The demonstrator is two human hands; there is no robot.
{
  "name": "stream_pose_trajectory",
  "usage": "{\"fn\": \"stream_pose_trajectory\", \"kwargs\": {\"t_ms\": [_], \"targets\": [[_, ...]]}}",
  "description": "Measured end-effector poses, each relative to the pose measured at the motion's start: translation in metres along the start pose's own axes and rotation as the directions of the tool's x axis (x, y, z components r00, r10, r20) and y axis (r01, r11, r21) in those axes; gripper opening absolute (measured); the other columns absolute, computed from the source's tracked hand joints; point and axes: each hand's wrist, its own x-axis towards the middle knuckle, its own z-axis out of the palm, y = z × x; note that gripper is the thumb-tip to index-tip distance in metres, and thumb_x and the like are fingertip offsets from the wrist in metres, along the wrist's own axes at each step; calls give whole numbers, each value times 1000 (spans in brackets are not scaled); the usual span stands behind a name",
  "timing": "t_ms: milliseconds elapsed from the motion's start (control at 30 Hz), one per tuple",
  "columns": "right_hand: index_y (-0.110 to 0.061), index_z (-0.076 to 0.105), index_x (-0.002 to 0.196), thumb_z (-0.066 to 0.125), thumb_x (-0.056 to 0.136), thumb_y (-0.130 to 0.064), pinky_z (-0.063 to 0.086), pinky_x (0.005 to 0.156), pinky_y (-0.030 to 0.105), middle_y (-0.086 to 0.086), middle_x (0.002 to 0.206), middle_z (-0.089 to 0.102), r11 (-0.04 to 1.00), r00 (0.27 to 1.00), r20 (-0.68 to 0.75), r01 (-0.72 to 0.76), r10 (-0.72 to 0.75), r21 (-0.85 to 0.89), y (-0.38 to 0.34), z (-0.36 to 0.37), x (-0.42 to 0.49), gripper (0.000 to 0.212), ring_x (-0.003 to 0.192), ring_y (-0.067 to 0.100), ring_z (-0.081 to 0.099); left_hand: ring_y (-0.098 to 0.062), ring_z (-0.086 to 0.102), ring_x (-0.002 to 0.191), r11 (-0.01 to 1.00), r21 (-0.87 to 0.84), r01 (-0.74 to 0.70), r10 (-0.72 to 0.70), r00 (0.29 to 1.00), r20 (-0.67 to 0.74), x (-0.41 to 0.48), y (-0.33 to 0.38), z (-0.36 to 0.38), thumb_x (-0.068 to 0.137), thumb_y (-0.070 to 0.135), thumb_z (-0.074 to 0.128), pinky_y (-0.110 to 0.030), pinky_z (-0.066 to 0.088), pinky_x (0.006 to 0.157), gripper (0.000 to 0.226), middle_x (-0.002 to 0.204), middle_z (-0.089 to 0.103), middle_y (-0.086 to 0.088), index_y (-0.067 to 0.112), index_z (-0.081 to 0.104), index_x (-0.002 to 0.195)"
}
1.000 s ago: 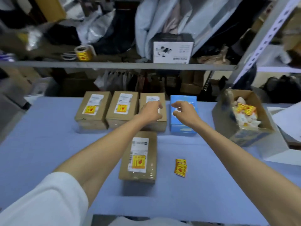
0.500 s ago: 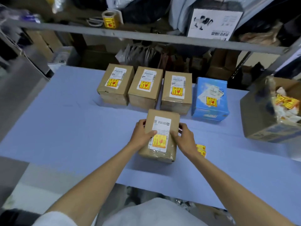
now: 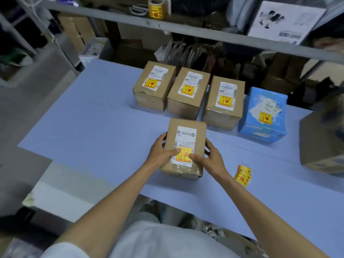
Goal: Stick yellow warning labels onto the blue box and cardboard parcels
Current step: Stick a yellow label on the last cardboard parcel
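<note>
The left hand (image 3: pixel 160 155) and the right hand (image 3: pixel 210 159) clasp a small brown cardboard parcel (image 3: pixel 174 133) from either side. Their fingers curl round its flanks, and both thumbs lie flat on the yellow warning label with red marks (image 3: pixel 184 155) at the near end of its white shipping slip. The step in hand looks like the final press, smoothing this label so that it bonds.

The parcel rests on the pale blue counter (image 3: pixel 93 131), close to the person and just in front of a row at the back. That row holds three brown cardboard parcels (image 3: pixel 189 101) side by side, with a glossy blue box (image 3: pixel 264 127) at their right end. Each of the four already wears a yellow label, so the task appears nearly finished.

A loose strip of yellow labels (image 3: pixel 243 175) lies on the counter just beside the right wrist. A large cardboard carton (image 3: pixel 322 146) sits at the right edge, blurred, and a roll of yellow labels (image 3: pixel 156 8) stands on the grey metal shelf (image 3: pixel 195 30) above.

Next, the thumbs probably need to rub outward to the label's corners. Then the parcel can slide back to join the row.
</note>
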Motion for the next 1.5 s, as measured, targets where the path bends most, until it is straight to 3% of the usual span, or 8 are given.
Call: {"fn": "stream_pose_trajectory", "kwargs": {"t_ms": [200,500,767,933,1033,1200,1400,1500], "targets": [[-23,55,127,84,69,-16,49,62,6,-15,101,63,999,998,54,35,-33,-31,-39,73,27,65,88,2,64,-15,56,107,998,-37,53,-58,986,-159,3,-17,-79,67,25,85,-27,47,87,82,126,54,4,22,43,138],[-13,39,134,81,71,-14,56,85,34,3,122,60,998,988,155,8,1,-57,-94,190,81,75,101,18,62,-18,58,109,991,-72,109,-123,965,-230,34,-27,-207,69,13,83,-27,49,83,74,121,56,3,25,47,133],[-19,45,137,77,67,5,50,70,10,-14,109,63,993,954,278,117,-109,-11,-156,249,161,81,102,9,62,-16,56,102,989,-32,144,-147,939,-311,106,-2,-299,77,13,76,-27,43,83,55,128,57,-4,14,51,127],[-15,29,143,70,73,8,53,90,29,-14,112,58,991,962,254,116,-97,-61,-190,272,211,85,103,4,59,-16,55,107,990,52,129,-105,939,-326,169,24,-323,74,17,78,-29,47,88,64,124,51,0,17,50,131],[-8,28,137,73,73,2,50,94,34,3,127,55,983,984,162,106,-81,-152,-204,282,236,79,118,21,54,-21,52,115,982,129,140,-96,950,-297,205,38,-328,74,19,78,-37,46,99,70,129,42,-8,19,46,135],[-10,26,137,74,75,1,45,93,28,7,132,53,976,996,55,79,-69,-205,-216,273,284,79,123,21,50,-17,52,117,988,137,77,-52,982,-181,251,49,-329,75,10,77,-31,48,93,73,134,51,-3,19,42,138],[-7,23,136,77,73,-4,45,104,39,11,135,49,948,1000,20,22,-17,-316,-207,271,324,83,128,26,47,-17,51,115,993,76,86,-82,995,-60,285,47,-328,75,4,77,-27,54,75,80,137,50,-3,23,38,142],[-7,23,138,79,73,-7,44,105,44,11,136,49,935,1000,6,4,-3,-355,-204,271,333,86,128,28,46,-21,50,122,992,87,86,-82,995,-48,297,45,-329,74,5,78,-36,55,87,82,138,50,-3,25,37,143]]}}
